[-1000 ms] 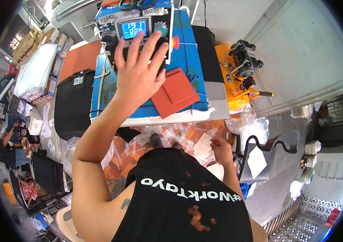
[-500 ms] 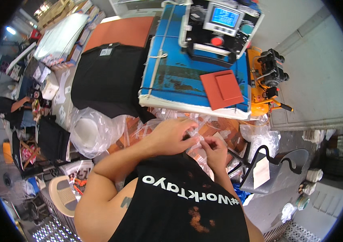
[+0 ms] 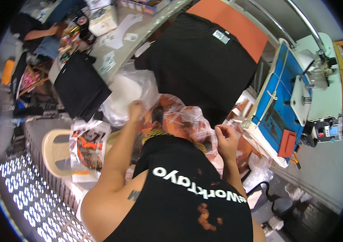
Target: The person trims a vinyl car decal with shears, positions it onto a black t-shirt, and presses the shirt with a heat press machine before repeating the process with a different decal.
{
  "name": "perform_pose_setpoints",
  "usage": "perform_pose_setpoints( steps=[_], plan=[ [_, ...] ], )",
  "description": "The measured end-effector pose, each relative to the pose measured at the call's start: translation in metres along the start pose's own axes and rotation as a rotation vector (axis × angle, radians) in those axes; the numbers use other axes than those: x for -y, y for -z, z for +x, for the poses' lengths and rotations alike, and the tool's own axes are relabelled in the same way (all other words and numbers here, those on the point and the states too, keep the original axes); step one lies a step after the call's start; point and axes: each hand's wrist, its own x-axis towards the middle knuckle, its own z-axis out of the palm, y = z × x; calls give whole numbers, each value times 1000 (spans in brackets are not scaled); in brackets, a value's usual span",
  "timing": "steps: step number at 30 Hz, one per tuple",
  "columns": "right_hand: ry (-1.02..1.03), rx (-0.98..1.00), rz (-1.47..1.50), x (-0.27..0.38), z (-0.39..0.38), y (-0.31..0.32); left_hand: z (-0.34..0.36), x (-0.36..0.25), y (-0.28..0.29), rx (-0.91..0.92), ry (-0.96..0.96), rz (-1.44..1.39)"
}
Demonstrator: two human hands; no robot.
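My left hand [image 3: 136, 109] is closed at the near right edge of a clear plastic bag [image 3: 149, 86] with a round white thing inside. It is slightly blurred, and whatever it holds, if anything, is hidden. My right hand [image 3: 226, 139] hovers in front of me to the right, fingers curled and pressed together. Nothing I can name shows in it. Ahead, a black T-shirt [image 3: 203, 60] with a pale label at the neck lies over an orange-red board [image 3: 236, 24], its lower part hanging down toward my right hand.
Folded black fabric [image 3: 78, 84] hangs at the left, with another person [image 3: 34, 34] beyond. A beige plastic chair [image 3: 52, 149] carries a printed plastic package [image 3: 89, 151]. At right stand a blue-topped press bed [image 3: 274, 101], a red pad [image 3: 287, 143] and a control box [image 3: 328, 131]. Clear plastic litters the patterned floor.
My view has swung left, so the shirt and blue bed appear farther right. My hands, together over a bit of clear plastic before, are now apart; the left reaches toward the bag.
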Motion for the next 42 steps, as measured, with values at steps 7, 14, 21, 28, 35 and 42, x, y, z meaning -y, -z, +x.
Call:
perform_pose_setpoints(
  steps=[7,14,21,28,35,42],
  plan=[
    [243,-219,-516,87,99,7,64,-137,38,115,-170,671],
    [223,-97,-329,70,112,-29,98,-389,-83,-96,-1299,550],
    [425,-4,-355,94,184,-33,185,-440,-209,-120,-1429,709],
    [375,-308,-452,77,343,-10,151,-458,-154,538,-1493,466],
    [-46,310,-929,104,412,-47,131,-446,-128,473,-1622,474],
    [92,-425,-498,93,332,51,141,-454,-96,165,-1375,179]
  ],
)
